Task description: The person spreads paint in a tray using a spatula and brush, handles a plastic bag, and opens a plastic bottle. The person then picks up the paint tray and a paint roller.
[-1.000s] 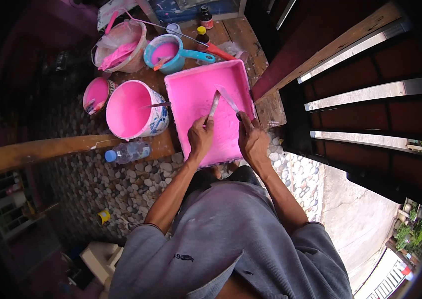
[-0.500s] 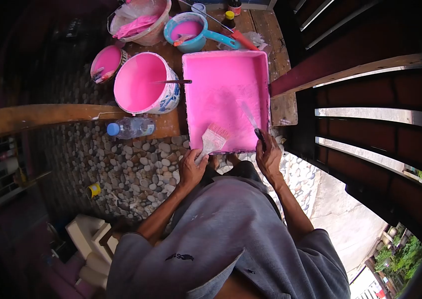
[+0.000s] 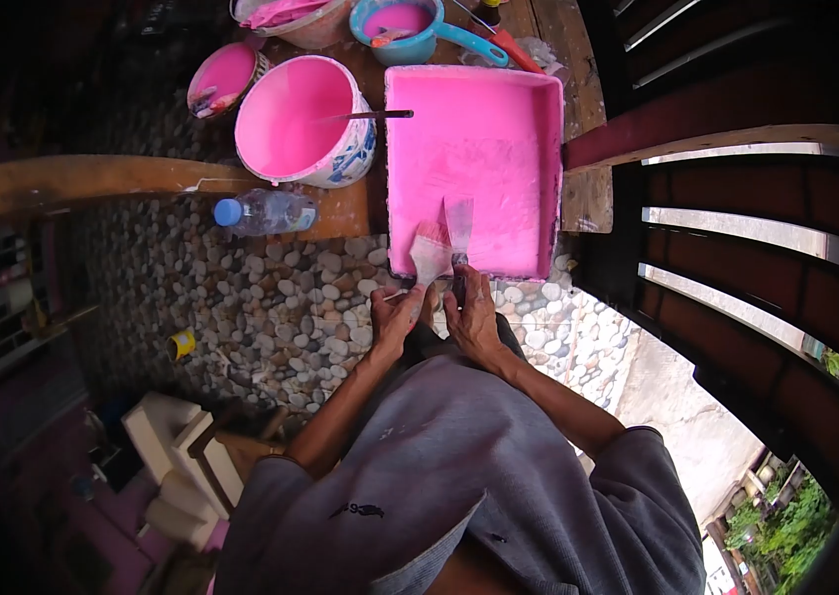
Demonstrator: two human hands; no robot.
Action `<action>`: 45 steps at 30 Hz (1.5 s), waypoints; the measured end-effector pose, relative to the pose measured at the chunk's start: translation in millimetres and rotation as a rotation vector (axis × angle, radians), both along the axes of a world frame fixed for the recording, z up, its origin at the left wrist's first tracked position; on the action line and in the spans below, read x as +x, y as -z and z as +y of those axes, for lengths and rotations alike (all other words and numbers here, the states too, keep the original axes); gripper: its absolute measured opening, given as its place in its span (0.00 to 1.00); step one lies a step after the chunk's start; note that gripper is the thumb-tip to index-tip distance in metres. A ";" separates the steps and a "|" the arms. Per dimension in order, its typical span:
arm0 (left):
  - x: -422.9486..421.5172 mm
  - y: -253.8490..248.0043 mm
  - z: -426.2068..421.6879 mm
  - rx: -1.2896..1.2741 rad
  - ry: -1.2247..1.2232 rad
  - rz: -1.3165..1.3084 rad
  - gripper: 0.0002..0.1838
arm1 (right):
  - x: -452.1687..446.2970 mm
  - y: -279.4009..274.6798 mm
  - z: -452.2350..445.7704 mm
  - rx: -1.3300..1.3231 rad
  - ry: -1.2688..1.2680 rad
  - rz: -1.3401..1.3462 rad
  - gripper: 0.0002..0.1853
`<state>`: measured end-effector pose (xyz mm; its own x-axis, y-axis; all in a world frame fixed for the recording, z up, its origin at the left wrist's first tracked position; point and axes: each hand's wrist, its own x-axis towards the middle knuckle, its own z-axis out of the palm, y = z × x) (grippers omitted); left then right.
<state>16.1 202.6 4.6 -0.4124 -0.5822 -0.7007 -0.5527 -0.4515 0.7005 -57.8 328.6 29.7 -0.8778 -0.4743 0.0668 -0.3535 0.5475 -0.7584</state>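
Note:
My left hand (image 3: 399, 309) is closed round the handle of a wide paintbrush (image 3: 429, 253), its bristles stained pink. Close beside it, my right hand (image 3: 472, 309) grips a putty knife (image 3: 459, 224) by its dark handle, blade pointing away from me. The blade and the bristles are side by side over the near part of a square tray (image 3: 555, 178) coated in pink paint; whether they touch I cannot tell.
Left of the tray stands a white bucket (image 3: 365, 159) of pink paint, a dark stick (image 3: 385, 114) reaching from it. A blue dipper (image 3: 419, 45), a smaller paint pot (image 3: 221, 77), a plastic bottle (image 3: 276, 214) and a red-handled tool (image 3: 517, 52) lie around. Railing slats (image 3: 737, 188) rise at right.
My right hand has moved left with the putty knife, which now points straight ahead beside the paintbrush. The paintbrush is more upright. The view has shifted, so the tray appears higher.

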 end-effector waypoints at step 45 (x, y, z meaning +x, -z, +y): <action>-4.6 62.4 43.0 0.691 -0.325 0.732 0.19 | -87.4 53.7 87.2 -0.318 -0.105 -1.165 0.22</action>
<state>11.6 245.5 -57.8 -0.7641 -0.3100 -0.5658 0.1193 -0.9298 0.3483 -145.1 415.8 -23.9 -0.4476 -0.6528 -0.6111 0.5992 0.2882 -0.7469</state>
